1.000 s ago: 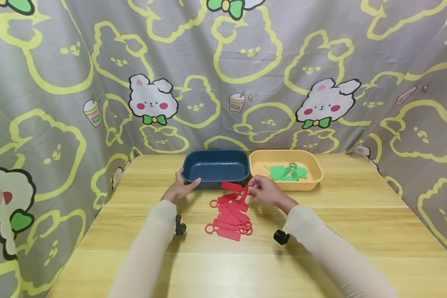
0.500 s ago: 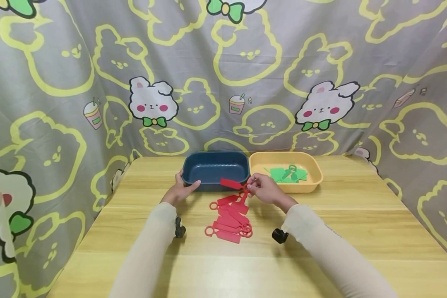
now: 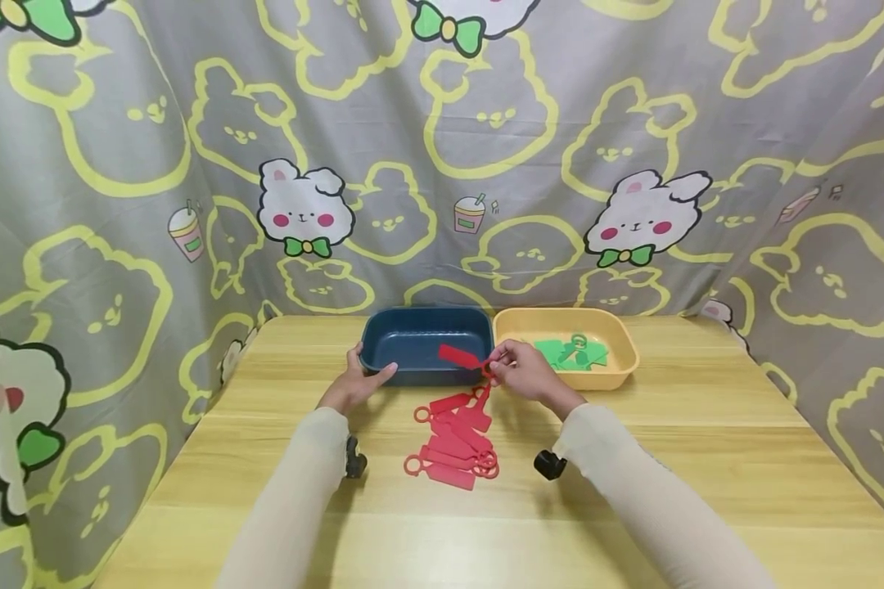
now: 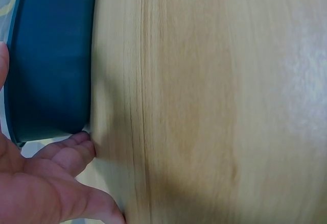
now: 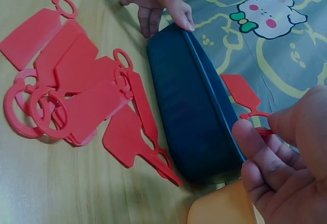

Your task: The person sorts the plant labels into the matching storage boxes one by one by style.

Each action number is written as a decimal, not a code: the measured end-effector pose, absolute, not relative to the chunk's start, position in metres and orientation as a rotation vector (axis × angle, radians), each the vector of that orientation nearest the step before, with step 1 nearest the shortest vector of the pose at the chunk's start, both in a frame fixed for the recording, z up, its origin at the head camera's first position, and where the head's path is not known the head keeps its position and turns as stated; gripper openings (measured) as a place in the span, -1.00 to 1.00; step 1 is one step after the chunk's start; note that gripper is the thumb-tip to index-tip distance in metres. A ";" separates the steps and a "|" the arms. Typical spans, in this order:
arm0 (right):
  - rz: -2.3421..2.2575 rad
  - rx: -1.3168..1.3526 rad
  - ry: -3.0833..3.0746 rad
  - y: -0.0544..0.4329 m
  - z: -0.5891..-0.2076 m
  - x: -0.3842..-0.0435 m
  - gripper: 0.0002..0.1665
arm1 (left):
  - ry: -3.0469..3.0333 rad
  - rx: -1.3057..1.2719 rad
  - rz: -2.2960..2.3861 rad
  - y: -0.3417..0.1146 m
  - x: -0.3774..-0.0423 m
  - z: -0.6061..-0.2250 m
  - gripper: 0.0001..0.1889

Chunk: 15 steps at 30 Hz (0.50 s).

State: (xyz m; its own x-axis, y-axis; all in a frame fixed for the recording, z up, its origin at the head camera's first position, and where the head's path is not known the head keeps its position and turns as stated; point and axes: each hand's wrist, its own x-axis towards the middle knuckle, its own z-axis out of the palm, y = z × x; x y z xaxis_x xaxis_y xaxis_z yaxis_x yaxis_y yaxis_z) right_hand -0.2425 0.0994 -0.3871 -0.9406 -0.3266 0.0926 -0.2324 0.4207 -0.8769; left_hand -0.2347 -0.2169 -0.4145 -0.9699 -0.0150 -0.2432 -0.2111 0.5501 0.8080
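Observation:
My right hand [image 3: 525,368] pinches a red plastic tag [image 3: 459,357] by its ring end. The tag's flat plate points left over the front rim of a navy blue bin [image 3: 426,378]; the right wrist view also shows this tag [image 5: 241,90] beyond the bin's rim. At the bin's left front corner my left hand [image 3: 354,383] grips the wall, thumb at the front rim and fingers round the side, as in the left wrist view, where the hand [image 4: 51,183] is partly cut off. A loose pile of red tags [image 3: 453,446] lies on the table before the bin.
A yellow bin [image 3: 619,372] stands against the navy one on the right, with several green tags [image 3: 575,353] inside. The wooden table [image 3: 633,491] ends at a patterned grey curtain [image 3: 412,147] behind and at both sides.
My right hand has lifted the red tag up off the pile, to the navy bin's front rim. The left hand stays at the bin's corner. The head view has tilted slightly up.

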 end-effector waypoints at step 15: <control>-1.554 -0.433 2.582 0.090 -0.383 -0.251 -0.90 | 2.566 -0.179 1.393 -0.220 -0.239 -0.420 0.08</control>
State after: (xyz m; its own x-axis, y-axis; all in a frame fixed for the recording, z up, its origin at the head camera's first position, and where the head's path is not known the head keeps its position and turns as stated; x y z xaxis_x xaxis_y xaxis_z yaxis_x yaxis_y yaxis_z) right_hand -0.2507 0.0895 -0.3834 -0.9549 -0.2903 0.0628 -0.1913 0.4394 -0.8777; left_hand -0.2390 -0.2199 -0.4199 -0.9694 -0.0039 -0.2456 -0.2081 0.5442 0.8127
